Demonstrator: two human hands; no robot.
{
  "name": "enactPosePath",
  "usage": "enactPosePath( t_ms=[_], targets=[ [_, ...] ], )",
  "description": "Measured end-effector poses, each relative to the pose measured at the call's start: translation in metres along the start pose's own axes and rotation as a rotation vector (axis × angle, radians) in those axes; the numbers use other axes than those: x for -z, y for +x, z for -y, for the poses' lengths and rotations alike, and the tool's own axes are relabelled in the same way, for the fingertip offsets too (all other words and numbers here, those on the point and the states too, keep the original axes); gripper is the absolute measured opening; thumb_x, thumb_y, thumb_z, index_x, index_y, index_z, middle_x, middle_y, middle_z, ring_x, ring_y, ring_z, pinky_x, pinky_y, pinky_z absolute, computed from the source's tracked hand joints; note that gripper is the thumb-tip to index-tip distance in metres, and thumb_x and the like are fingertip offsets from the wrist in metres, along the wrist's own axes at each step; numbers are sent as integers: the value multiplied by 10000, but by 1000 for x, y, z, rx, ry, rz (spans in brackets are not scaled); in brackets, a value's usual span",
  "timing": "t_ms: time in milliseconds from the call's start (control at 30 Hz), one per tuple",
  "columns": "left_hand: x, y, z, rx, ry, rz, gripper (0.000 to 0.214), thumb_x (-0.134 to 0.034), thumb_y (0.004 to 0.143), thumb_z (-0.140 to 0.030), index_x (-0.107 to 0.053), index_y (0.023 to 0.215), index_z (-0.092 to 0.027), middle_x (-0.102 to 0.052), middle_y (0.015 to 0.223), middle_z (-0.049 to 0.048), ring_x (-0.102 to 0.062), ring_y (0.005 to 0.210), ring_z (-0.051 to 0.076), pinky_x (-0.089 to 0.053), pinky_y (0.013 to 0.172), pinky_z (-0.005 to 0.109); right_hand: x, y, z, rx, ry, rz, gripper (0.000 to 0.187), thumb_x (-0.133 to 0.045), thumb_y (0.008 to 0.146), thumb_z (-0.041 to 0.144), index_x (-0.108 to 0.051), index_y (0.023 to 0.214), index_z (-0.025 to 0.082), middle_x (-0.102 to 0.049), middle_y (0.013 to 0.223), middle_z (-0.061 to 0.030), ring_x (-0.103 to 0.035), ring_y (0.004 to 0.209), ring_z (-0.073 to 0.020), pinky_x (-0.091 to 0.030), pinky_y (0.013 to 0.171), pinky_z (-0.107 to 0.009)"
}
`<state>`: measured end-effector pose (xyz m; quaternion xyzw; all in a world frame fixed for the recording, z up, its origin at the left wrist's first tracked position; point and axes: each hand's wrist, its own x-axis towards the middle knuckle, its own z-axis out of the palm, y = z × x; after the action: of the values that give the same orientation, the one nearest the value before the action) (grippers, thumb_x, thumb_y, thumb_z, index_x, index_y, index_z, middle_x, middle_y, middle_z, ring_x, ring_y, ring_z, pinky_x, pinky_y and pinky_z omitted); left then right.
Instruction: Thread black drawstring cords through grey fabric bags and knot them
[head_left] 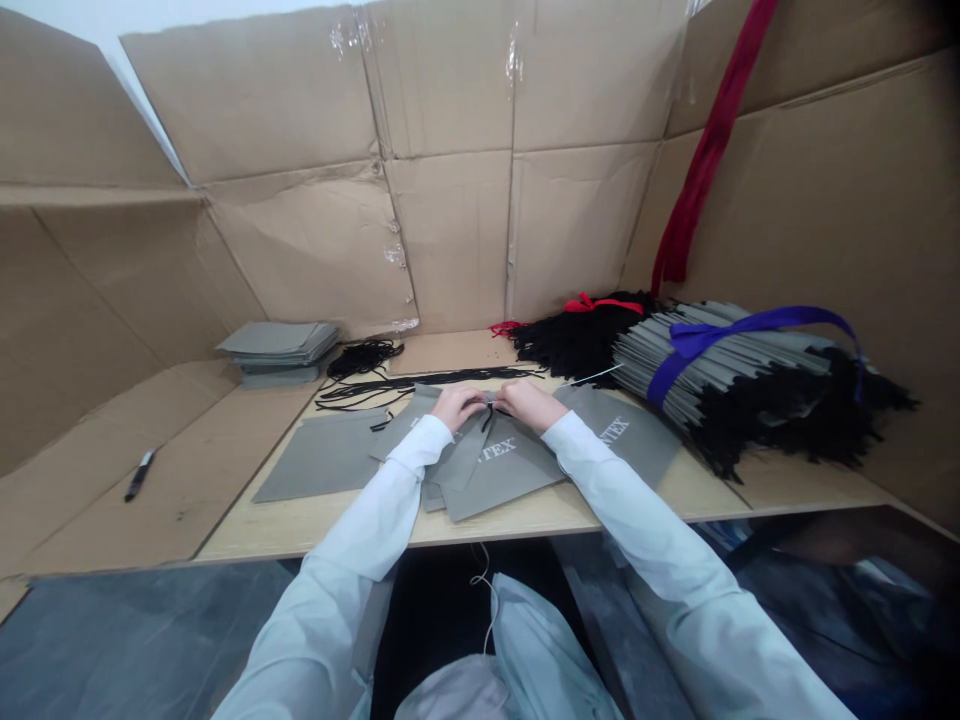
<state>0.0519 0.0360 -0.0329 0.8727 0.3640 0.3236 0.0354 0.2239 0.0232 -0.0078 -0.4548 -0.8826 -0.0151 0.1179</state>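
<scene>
Both of my hands meet at the top edge of a grey fabric pouch [499, 480] with white lettering. My left hand [459, 406] pinches that edge, fingers closed. Close beside it, my right hand [529, 403] is also closed at the edge. A thin pale rod [592, 378] runs out to the right from behind my right hand; its exact hold is hidden by the fingers. A short black cord end [487, 415] hangs between the hands. More grey pouches lie under and beside this one, including a flat pouch [315, 460] on the left.
Black cords [435, 380] lie behind the hands, with a coiled heap [365, 357] and stacked grey pouches [281, 345] at left. At right sit a pouch bundle [712, 360] tied with purple ribbon and a black cord bundle [577, 335]. A marker [139, 475] lies left. Cardboard walls [450, 230] enclose the table.
</scene>
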Motion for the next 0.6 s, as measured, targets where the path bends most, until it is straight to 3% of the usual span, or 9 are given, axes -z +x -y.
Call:
enactPosePath(
  t_ms=[233,300,467,533,600],
  targets=[
    [-6,-2,0,55,-7,-11,183,-509,695,-304,-622,781,-190,-638,800,22,-574,754,135,-420,717,237,-9,-2,5,68,-14,-109,201,-395,738,171,-582,720,100,-491,854,-111,-503,703,-131,-383,705,-243],
    [-6,-1,1,61,5,2,206,-486,711,-310,-617,826,-200,-633,844,19,-571,786,134,-418,727,233,-12,-2,11,96,25,-147,201,-395,691,107,-561,802,85,-446,927,-111,-491,721,-119,-382,727,-235],
    [-2,1,1,43,77,-4,213,-451,737,-294,-609,858,-220,-622,888,4,-558,831,125,-395,755,222,-6,-2,15,179,129,-298,443,-404,634,78,-416,1077,88,-345,1101,-121,-426,893,-145,-343,795,-255],
    [1,1,1,72,122,-4,220,-443,740,-312,-611,851,-223,-627,870,6,-563,811,128,-391,755,230,2,-3,10,107,107,-405,407,-400,671,122,-426,1077,120,-384,1081,-113,-379,952,-178,-295,835,-309],
    [5,1,2,120,159,-28,230,-439,740,-329,-612,846,-219,-630,853,14,-566,797,137,-389,756,247,9,-6,0,-121,67,-557,298,-373,725,194,-490,993,135,-448,1006,-112,-350,961,-216,-233,856,-385]
  ],
)
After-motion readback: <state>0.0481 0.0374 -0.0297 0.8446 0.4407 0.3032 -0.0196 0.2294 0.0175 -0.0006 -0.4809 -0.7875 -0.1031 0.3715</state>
